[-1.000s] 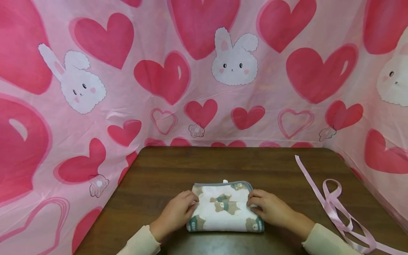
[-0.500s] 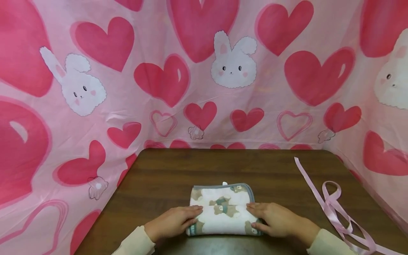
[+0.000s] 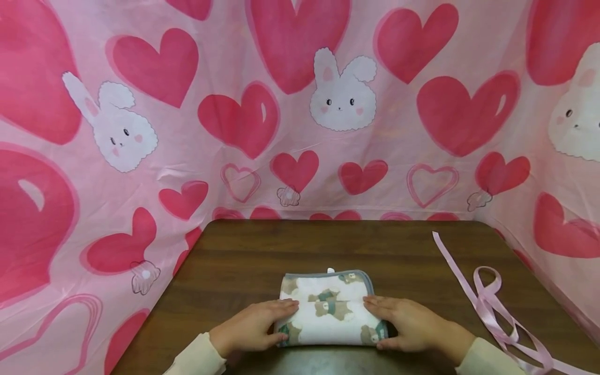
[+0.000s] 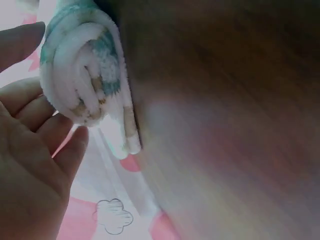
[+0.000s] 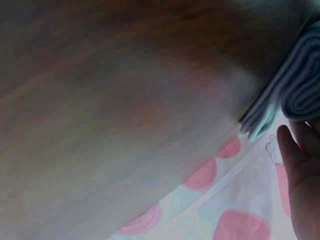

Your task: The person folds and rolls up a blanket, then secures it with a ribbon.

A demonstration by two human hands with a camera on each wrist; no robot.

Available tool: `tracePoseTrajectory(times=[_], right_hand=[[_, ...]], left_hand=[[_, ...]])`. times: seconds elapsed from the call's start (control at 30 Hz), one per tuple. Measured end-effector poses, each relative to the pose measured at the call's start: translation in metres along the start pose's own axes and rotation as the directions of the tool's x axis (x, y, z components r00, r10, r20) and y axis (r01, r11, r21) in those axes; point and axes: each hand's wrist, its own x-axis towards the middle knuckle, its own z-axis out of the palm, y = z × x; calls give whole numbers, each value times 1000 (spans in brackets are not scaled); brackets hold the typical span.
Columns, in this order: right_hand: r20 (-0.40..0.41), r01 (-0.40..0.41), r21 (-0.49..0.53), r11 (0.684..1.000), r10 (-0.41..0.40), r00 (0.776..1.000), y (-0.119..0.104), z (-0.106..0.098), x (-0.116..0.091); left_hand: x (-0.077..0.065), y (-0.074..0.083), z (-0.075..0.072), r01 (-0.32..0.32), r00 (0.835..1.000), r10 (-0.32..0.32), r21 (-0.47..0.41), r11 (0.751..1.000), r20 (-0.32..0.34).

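Observation:
A small towel or blanket (image 3: 330, 329) with brown bears on white and a grey-green border lies on the table, its near part rolled and its far part flat and folded. My left hand (image 3: 253, 324) rests on the roll's left end, fingers stretched forward over it and thumb low at the near side. At the opposite end, my right hand (image 3: 414, 325) touches the roll in the same way. The left wrist view shows the spiral end of the roll (image 4: 82, 65) against the fingers. In the right wrist view, the grey bordered end (image 5: 302, 80) shows, with that hand partly cut off.
A loose, looped pink ribbon (image 3: 489, 307) lies along the right side of the brown wooden table (image 3: 234, 255). Pink cloth (image 3: 290, 135) printed with hearts and rabbits hangs behind the table and at both sides.
Both hands have gone from gripping the towel's sides with bent fingers to lying on the roll with straighter fingers. Over the last half second the thumbs have slid slightly outward and down.

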Motion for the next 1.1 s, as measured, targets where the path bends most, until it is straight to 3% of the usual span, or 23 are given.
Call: tracePoseTrajectory(times=[0.1,0.2,0.37,0.77,1.1], right_hand=[[-71,74,-42,996,-77,995,1,1,-3],[-130,171,-71,983,-179,975,2,2,-5],[-138,256,-93,962,-267,954,3,3,-7],[-85,242,-118,963,-252,964,3,10,-10],[-139,168,-61,984,-175,975,6,10,-6]], left_hand=[[-3,1,1,-42,999,44,80,996,-26],[-6,3,2,-89,992,104,191,978,-66],[-8,9,6,-142,976,185,302,943,-119],[-7,5,16,-162,975,201,312,936,-98],[-2,-2,16,-92,978,121,168,981,-171]])
